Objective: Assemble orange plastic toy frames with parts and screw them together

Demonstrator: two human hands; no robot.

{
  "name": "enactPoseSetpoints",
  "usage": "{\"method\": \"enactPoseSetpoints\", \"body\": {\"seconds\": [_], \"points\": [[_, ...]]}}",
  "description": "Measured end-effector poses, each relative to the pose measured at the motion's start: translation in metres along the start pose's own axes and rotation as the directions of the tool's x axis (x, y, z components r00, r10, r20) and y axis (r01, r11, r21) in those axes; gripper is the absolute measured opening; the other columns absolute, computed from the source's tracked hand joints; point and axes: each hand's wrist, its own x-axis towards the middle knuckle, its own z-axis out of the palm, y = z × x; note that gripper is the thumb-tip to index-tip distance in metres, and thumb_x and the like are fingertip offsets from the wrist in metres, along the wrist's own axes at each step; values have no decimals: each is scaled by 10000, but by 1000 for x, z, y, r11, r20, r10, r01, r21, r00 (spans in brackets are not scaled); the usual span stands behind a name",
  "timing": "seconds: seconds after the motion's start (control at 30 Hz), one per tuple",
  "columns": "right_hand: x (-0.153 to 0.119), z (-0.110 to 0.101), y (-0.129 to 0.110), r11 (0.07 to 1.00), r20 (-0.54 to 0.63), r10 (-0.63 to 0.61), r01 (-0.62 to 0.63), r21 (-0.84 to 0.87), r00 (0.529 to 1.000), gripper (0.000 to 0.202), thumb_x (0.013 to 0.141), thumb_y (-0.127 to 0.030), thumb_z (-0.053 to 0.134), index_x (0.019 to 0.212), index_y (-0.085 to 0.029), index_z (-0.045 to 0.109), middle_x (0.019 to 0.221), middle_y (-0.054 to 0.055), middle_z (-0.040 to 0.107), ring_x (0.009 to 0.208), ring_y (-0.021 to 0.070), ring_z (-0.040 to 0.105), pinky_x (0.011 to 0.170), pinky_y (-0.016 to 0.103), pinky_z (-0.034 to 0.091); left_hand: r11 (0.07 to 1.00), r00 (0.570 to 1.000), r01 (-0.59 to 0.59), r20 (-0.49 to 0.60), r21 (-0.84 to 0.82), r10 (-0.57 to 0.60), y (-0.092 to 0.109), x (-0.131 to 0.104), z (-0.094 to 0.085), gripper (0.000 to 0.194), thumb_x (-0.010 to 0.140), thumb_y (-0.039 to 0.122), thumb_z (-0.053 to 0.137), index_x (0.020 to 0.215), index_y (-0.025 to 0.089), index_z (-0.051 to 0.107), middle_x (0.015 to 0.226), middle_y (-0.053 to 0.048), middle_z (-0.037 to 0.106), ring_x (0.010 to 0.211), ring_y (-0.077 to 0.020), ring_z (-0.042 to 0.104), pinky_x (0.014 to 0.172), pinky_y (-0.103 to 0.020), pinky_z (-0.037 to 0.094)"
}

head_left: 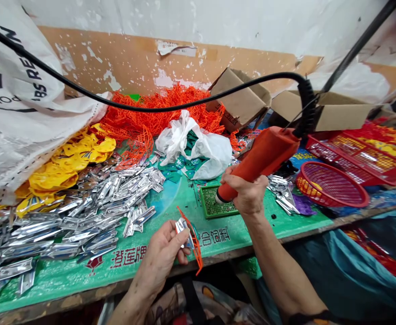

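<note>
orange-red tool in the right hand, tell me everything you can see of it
The tool is a thick orange-red cylinder, apparently sleeved, with a pale, dark-ringed tip. A black cable joins its upper end through a ribbed part. The right hand grips its lower half. It tilts, tip down and leftward, over the green tray; whether the tip touches anything is unclear.

Along the front edge of the desk [83, 292], the green cover [171, 194] reads "澄莲牌" [127, 257] in red, beside a red flower emblem [94, 263], and "合饲料" [214, 236] in dark characters. At the left end, the white sack [22, 140] shows "ABS" and "POLY" (creases break up the rest).
</note>
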Motion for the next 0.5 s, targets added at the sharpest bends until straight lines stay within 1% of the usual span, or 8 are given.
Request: {"method": "enactPoseSetpoints", "body": {"seconds": [0.1,0.17,0.27,0.37,0.5], "points": [[-1,1,-1,1000,12,-5,5,-5,1000,195,564,-225,809,664,-168,652,643,-15,629,546,137,564,560,314,468,997,1000,-17,22,76,16,4,1,1,334,803,482,663,832,162,568,636,48,599,421,-47,499,420,-165,358],[-2,2,-1,1000,22,-8,8,-11,1000,188,567,-207,810,667,-167,656,642,-16,631,548,133,565,567,311,468,988,998,-36,48,153,29,6,2,1,343,824,500,620,829,163,557,607,53,585,401,-45,479,405,-161,331],[-2,3,-1,1000,42,-8,9,-29,999,171,571,-212,804,649,-172,657,633,-17,627,552,128,555,559,302,468,964,996,-58,80,258,38,8,5,0,355,842,518,571,774,172,529,542,68,531,387,-52,465,376,-156,277],[-1,3,-2,999,43,5,-4,-38,999,164,565,-225,798,632,-177,656,625,-19,623,550,128,551,539,296,464,969,995,-32,96,246,8,11,8,-2,353,820,519,585,756,181,508,569,68,521,399,-61,488,349,-155,227],[5,2,-9,1000,26,-7,8,-10,1000,161,566,-216,788,662,-181,663,633,-24,627,540,131,561,551,305,464,977,994,1,109,213,-25,12,11,-1,333,801,503,600,765,185,507,577,56,553,402,-70,496,351,-162,234]]}}
